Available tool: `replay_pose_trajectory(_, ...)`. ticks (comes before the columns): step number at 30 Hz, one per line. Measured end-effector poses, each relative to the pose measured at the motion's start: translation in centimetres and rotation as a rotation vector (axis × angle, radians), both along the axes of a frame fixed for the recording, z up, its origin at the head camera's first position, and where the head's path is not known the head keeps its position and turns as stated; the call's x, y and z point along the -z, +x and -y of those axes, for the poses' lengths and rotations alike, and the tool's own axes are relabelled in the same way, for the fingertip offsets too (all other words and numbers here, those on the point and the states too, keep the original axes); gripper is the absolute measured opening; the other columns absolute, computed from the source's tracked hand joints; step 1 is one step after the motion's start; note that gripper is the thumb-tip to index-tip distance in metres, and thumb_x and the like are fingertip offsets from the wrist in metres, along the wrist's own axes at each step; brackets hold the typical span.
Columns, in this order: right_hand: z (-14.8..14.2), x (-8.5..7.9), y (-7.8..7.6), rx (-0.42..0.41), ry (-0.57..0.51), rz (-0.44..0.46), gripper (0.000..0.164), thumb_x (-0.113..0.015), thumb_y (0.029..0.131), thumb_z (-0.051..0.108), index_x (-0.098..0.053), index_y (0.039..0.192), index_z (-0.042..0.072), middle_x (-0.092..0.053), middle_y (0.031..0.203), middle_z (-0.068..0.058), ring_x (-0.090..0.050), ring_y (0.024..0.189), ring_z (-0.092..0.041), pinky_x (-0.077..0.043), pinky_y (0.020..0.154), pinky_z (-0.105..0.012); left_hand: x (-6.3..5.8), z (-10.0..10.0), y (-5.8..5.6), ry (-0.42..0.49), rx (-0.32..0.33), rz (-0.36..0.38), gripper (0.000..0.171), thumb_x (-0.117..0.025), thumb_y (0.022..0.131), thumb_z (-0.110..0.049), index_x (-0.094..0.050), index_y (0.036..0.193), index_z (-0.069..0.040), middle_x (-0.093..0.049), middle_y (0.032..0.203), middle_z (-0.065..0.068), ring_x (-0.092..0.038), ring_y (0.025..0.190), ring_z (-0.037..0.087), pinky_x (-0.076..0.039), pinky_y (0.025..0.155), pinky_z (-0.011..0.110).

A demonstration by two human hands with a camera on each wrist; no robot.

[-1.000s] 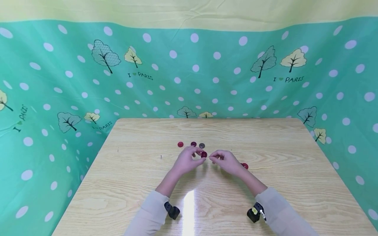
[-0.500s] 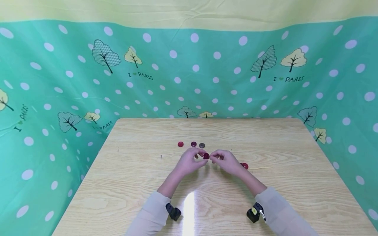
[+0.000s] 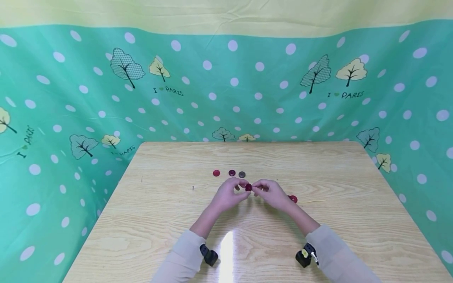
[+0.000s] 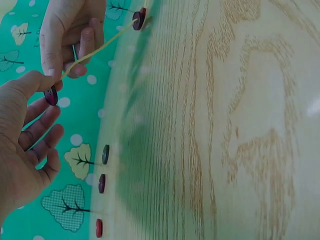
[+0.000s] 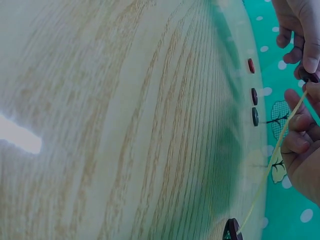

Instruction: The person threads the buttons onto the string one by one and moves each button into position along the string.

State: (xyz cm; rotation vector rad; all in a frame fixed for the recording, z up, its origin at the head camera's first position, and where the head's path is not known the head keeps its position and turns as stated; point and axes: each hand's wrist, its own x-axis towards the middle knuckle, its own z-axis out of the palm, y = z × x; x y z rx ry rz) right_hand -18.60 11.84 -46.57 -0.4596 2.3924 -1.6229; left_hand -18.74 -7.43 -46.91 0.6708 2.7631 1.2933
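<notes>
My left hand [image 3: 225,196] pinches a dark red button [image 3: 249,187] between thumb and forefinger above the table, its other fingers loosely spread. Close against it, my right hand [image 3: 271,194] pinches the end of a yellow string [image 4: 100,48] at the button's face. Whether the string passes through a hole is hidden by the fingertips. From there the string slopes down to the threaded buttons [image 4: 138,21] on the table, one dark and one red. Its loose tail [image 3: 313,201] lies to their right in the head view.
Behind the left hand, a red button [image 3: 216,173], a dark purple button [image 3: 231,173] and a grey button [image 3: 242,174] lie in a row on the wooden table [image 3: 159,220]. A green dotted cloth [image 3: 226,90] hangs around the table's back and sides.
My left hand has moved a little right and turned the button, bringing it up to my right fingertips. The right hand has barely moved. The buttons on the table stay put.
</notes>
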Motion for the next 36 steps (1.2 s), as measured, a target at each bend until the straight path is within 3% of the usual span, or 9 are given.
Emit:
replay_pose_trajectory(3,0.2,-1.7,0.7,-0.007,0.000,0.019,0.020,-0.057,0.091,0.008,-0.064,0.103,-0.007,-0.064,0.091,-0.030,-0.060,0.073,-0.017,-0.044,0.060,-0.017,0.1,0.0,0.0,0.006,-0.002,-0.005,0.029,-0.068,0.084,-0.023,-0.066,0.109,-0.009,-0.067,0.102,0.003,-0.061,0.098,0.020,-0.052,0.082,0.028)
replay_pose_trajectory(7,0.4,-2.6,1.2,-0.013,-0.005,0.045,0.021,-0.056,0.092,0.007,-0.062,0.105,-0.008,-0.063,0.095,-0.032,-0.062,0.083,-0.036,-0.044,0.062,-0.017,0.2,0.0,0.0,0.012,-0.005,-0.013,0.029,-0.069,0.084,-0.022,-0.066,0.110,-0.008,-0.067,0.102,0.004,-0.061,0.097,0.018,-0.053,0.083,0.032)
replay_pose_trajectory(11,0.3,-1.9,1.0,-0.030,-0.027,0.063,0.022,-0.055,0.092,0.007,-0.062,0.106,-0.009,-0.063,0.097,-0.032,-0.059,0.092,-0.047,-0.048,0.067,-0.023,0.3,0.0,0.0,0.014,-0.007,-0.017,0.030,-0.069,0.084,-0.022,-0.066,0.110,-0.008,-0.068,0.103,0.004,-0.060,0.097,0.017,-0.053,0.084,0.034)
replay_pose_trajectory(17,-0.2,0.7,-0.1,-0.048,-0.040,0.058,0.023,-0.060,0.090,0.011,-0.063,0.108,-0.004,-0.064,0.097,-0.028,-0.061,0.090,-0.043,-0.054,0.077,-0.042,0.3,0.0,0.0,0.013,-0.009,-0.023,0.029,-0.068,0.085,-0.021,-0.065,0.111,-0.008,-0.068,0.104,0.004,-0.060,0.098,0.018,-0.053,0.084,0.035)
replay_pose_trajectory(27,-0.3,1.4,-0.4,-0.006,-0.005,0.035,0.022,-0.061,0.090,0.016,-0.066,0.105,0.000,-0.068,0.092,-0.022,-0.062,0.086,-0.035,-0.045,0.062,-0.018,0.2,-0.2,0.2,0.018,-0.013,0.008,0.030,-0.069,0.084,-0.023,-0.066,0.111,-0.010,-0.067,0.102,0.003,-0.061,0.098,0.020,-0.052,0.082,0.029)
replay_pose_trajectory(30,-0.3,1.3,-0.4,-0.006,-0.015,0.046,0.023,-0.061,0.090,0.016,-0.066,0.105,-0.001,-0.068,0.091,-0.022,-0.062,0.087,-0.036,-0.045,0.063,-0.020,0.3,-0.2,0.2,0.020,-0.013,0.014,0.030,-0.069,0.084,-0.023,-0.066,0.111,-0.010,-0.067,0.102,0.003,-0.061,0.098,0.021,-0.052,0.083,0.031)
replay_pose_trajectory(36,-0.4,1.3,-0.4,-0.030,-0.046,0.078,0.026,-0.061,0.090,0.014,-0.065,0.108,-0.004,-0.067,0.098,-0.024,-0.064,0.093,-0.035,-0.053,0.079,-0.032,0.4,-0.2,0.0,0.012,-0.012,0.018,0.030,-0.068,0.085,-0.022,-0.066,0.112,-0.010,-0.067,0.103,0.003,-0.061,0.099,0.021,-0.052,0.084,0.032)
